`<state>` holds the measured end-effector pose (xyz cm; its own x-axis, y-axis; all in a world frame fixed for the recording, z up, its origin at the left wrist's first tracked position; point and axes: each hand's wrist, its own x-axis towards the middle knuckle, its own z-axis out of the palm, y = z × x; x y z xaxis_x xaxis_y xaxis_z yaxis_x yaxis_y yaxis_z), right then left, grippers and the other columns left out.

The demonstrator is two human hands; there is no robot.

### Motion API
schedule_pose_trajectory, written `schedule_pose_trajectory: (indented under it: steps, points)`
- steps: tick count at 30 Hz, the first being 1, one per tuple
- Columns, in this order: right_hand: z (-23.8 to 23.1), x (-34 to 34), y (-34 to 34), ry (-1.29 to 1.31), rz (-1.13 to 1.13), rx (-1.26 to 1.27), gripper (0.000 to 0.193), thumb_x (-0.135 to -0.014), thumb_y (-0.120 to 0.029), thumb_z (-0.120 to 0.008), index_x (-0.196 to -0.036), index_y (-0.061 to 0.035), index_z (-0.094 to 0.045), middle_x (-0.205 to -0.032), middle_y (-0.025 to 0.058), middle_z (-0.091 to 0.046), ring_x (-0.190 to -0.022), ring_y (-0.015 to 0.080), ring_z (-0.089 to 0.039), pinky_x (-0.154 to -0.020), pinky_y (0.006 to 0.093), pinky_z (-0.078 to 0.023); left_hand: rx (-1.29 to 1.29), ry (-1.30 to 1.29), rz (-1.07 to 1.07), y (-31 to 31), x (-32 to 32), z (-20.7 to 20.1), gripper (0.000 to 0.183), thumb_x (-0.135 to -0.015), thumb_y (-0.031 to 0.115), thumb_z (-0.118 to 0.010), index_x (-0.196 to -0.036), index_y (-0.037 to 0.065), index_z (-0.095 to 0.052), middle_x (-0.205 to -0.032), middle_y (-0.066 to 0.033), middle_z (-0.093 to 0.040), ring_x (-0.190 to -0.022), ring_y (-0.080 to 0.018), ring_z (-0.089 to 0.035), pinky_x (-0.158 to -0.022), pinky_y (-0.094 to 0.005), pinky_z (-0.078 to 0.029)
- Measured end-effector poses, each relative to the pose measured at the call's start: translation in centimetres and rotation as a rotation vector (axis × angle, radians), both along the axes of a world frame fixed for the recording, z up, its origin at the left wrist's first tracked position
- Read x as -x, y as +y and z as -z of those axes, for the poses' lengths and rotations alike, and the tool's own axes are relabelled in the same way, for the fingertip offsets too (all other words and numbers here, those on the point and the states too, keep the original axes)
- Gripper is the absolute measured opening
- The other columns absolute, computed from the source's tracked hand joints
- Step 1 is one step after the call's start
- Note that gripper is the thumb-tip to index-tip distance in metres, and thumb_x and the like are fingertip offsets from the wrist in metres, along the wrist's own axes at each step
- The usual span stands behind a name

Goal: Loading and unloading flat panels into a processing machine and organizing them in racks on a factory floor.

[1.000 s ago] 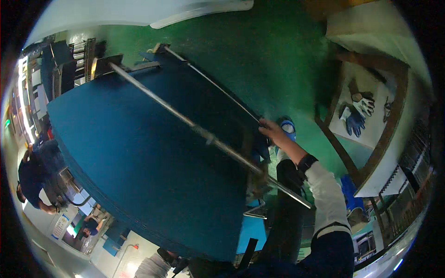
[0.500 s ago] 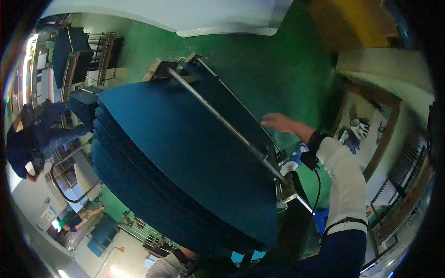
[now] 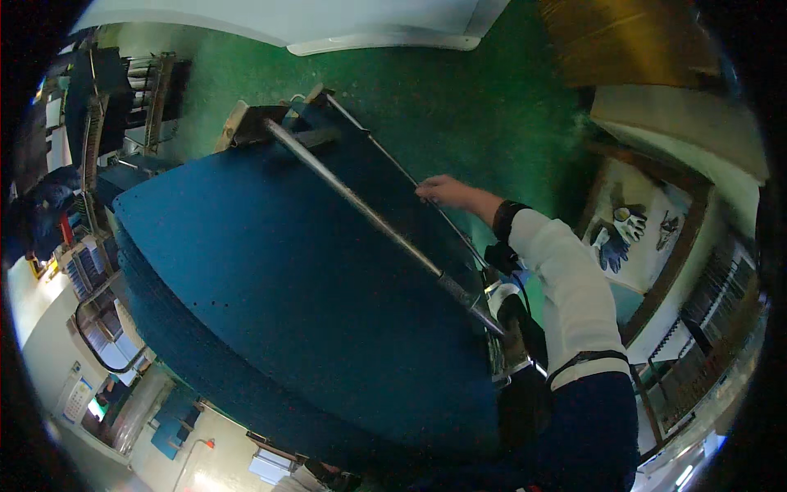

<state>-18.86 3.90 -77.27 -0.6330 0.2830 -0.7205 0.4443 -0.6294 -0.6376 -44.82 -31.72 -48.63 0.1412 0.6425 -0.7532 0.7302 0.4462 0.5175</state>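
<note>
A thick stack of dark blue sheets [image 3: 270, 246] fills the middle of the view, its layered edge facing left. A thick metal bar [image 3: 361, 205] crosses over the top sheet. Beyond it a thin metal rod [image 3: 385, 152] runs along the stack's far right side. My right hand [image 3: 445, 193], in a white sleeve with a black wristband, has its fingers closed at this thin rod. At the lower edge, a light sleeve with a black band, seemingly my left arm [image 3: 307, 480], shows beside the stack; the fingers of my left hand are hidden.
A framed tray [image 3: 697, 209] holding gloves [image 3: 627, 234] stands to the right, with a black rack [image 3: 713, 303] beside it. Brown cardboard [image 3: 631, 41] lies at the upper right. Green floor [image 3: 492, 107] stretches behind the stack. A person in dark clothing [image 3: 41, 205] is at the far left among racks.
My right hand has moved left and slightly up, from beside the thin rod onto it, and its fingers have closed. The view has shifted, so the stack appears further left.
</note>
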Motion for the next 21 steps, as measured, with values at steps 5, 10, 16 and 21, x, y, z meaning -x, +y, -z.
schedule_pose_trajectory:
  steps: [5, 10, 16, 21]
  points:
    - [2.8, 1.0, -1.8, -0.132, 0.015, -0.192, 0.023, -0.089, -0.028, -0.059, -0.084, -0.005, -0.056, -0.072, 0.0028, -0.059, -0.064, 0.0126, -0.058, -0.053, 0.0294, -0.045, -0.08, 0.013, 0.067, 2.6, -1.6, 2.3, 0.04, -0.084, 0.027, -0.062, -0.12, 0.009, -0.056, -0.119, -0.0087, -0.058, -0.113, -0.023, -0.053, -0.096, -0.0383, -0.042]
    - [2.2, 1.7, -2.7, -0.115, 0.08, -0.171, 0.018, -0.088, -0.022, -0.058, -0.087, -0.0036, -0.057, -0.072, 0.0058, -0.059, -0.066, 0.014, -0.06, -0.055, 0.0307, -0.048, -0.119, 0.069, 0.137, 3.5, -2.4, 1.1, 0.04, -0.084, 0.027, -0.062, -0.119, 0.008, -0.056, -0.119, -0.009, -0.058, -0.113, -0.0234, -0.053, -0.096, -0.0383, -0.042]
    - [6.4, -7.9, -7.2, -0.137, 0.351, -0.129, 0.017, -0.086, -0.019, -0.06, -0.092, -0.0033, -0.058, -0.072, 0.0055, -0.06, -0.061, 0.0149, -0.058, -0.051, 0.0305, -0.048, -0.186, 0.064, 0.261, 5.3, -6.4, 0.9, 0.04, -0.084, 0.027, -0.062, -0.119, 0.008, -0.056, -0.118, -0.0094, -0.058, -0.112, -0.0238, -0.054, -0.096, -0.0382, -0.042]
    - [5.1, -15.8, -10.3, -0.216, 0.259, -0.211, 0.018, -0.088, -0.02, -0.058, -0.099, -0.0063, -0.06, -0.074, 0.0065, -0.059, -0.064, 0.0152, -0.057, -0.056, 0.0328, -0.047, -0.232, 0.101, 0.389, 7.2, -9.6, -0.5, 0.041, -0.084, 0.027, -0.062, -0.119, 0.007, -0.056, -0.118, -0.0097, -0.059, -0.112, -0.0242, -0.054, -0.096, -0.0382, -0.042]
